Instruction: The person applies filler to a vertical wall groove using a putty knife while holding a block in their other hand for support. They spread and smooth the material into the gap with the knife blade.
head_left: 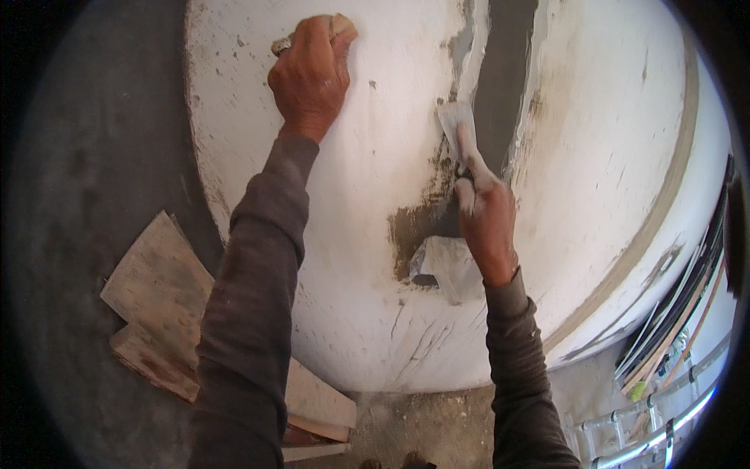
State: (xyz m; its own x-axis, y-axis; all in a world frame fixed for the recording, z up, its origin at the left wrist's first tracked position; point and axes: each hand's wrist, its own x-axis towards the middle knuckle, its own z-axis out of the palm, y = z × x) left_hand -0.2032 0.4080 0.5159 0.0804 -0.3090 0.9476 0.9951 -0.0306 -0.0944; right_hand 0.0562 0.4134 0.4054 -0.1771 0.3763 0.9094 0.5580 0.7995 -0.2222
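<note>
My right hand (489, 223), its fingers dusted white, grips a putty knife (455, 125). The index finger is stretched along the blade, which lies against the white wall (367, 164) at the edge of a dark grey strip (504, 78). Below the knife, a crumpled clear plastic bag (449, 266) sticks out of a rough-edged grey recess (406, 234). Higher up and to the left, my left hand (311, 78) is closed against the wall. Something pale tan shows at its fingertips, but I cannot tell what it is.
Wooden boards (160, 266) lean at the left against a dark grey surface (94, 141). More pale boards (319, 399) stand below. At the lower right are a metal ladder (648, 449) and a bundle of long thin strips (687, 297). A grey-brown band (656, 211) runs down the wall's right side.
</note>
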